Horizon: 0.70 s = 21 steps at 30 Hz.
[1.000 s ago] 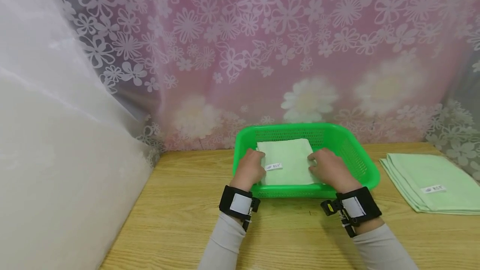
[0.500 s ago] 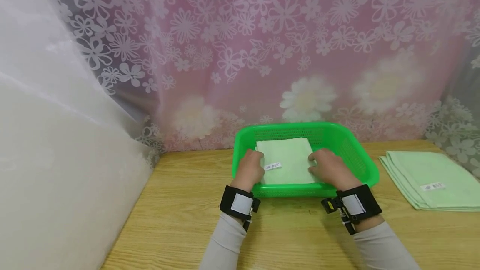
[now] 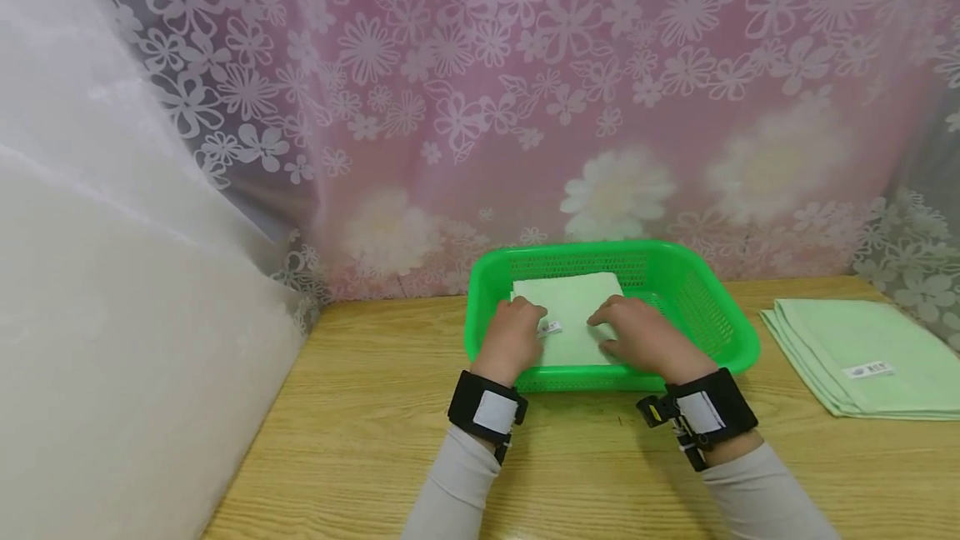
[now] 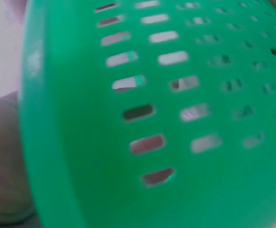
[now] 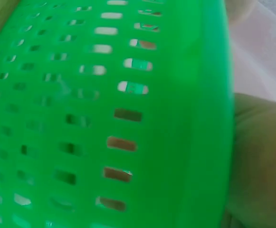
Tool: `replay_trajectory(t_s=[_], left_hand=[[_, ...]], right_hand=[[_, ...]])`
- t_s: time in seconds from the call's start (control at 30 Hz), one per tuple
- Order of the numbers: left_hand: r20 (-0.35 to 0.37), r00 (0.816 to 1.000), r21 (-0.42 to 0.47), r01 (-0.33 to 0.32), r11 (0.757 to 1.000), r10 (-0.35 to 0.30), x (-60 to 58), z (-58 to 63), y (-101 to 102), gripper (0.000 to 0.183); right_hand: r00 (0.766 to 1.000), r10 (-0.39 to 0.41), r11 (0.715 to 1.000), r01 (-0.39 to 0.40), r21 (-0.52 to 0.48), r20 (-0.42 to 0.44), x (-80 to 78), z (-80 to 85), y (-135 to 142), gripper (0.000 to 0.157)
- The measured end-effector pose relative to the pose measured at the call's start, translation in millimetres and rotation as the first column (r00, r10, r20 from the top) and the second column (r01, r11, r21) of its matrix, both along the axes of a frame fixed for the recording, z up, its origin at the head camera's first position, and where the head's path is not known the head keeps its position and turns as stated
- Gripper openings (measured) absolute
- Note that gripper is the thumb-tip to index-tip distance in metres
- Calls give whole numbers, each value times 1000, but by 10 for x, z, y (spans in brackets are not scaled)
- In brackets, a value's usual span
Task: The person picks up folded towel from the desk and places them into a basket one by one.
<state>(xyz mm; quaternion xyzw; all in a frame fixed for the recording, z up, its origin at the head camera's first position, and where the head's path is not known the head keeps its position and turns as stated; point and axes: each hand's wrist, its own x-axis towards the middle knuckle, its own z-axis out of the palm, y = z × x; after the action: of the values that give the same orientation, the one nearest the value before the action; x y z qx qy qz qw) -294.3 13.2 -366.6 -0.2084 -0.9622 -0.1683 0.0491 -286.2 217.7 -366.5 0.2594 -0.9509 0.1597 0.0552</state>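
A folded pale green towel (image 3: 573,294) with a small white label lies in the left part of a green plastic basket (image 3: 577,377). My left hand (image 3: 516,340) is over the towel's left side, fingers by the label and partly covering it. Across from it, my right hand (image 3: 639,338) is over the towel's right side, index finger and thumb extended and apart. Both hands reach in over the front rim. Each wrist view is mostly filled by the perforated basket wall (image 4: 95,142), which hides the fingertips and the towel.
A second folded pale green towel (image 3: 885,340) with a white label lies on the wooden table (image 3: 360,407), right of the basket. A pink floral curtain (image 3: 450,107) hangs close behind the basket. White sheeting (image 3: 112,315) borders the left side.
Both hands have moved inward from the towel's side edges to over its top, closer together. The towel in the basket, the basket and the second towel stay in place.
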Motion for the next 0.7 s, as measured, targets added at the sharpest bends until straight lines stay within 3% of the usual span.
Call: replay_trajectory(t_s=[0.1, 0.43, 0.7], left_hand=[[3, 1000, -11, 11, 1000, -11, 12, -19, 27, 47], [120, 992, -52, 51, 997, -45, -19, -76, 74, 45], [240, 969, -31, 67, 997, -57, -45, -86, 73, 44]], right_hand=[[1000, -11, 1000, 11, -9, 23, 19, -3, 2, 31], [997, -6, 999, 8, -31, 77, 19, 0, -11, 31], [984, 50, 995, -35, -93, 171, -79, -122, 46, 26]])
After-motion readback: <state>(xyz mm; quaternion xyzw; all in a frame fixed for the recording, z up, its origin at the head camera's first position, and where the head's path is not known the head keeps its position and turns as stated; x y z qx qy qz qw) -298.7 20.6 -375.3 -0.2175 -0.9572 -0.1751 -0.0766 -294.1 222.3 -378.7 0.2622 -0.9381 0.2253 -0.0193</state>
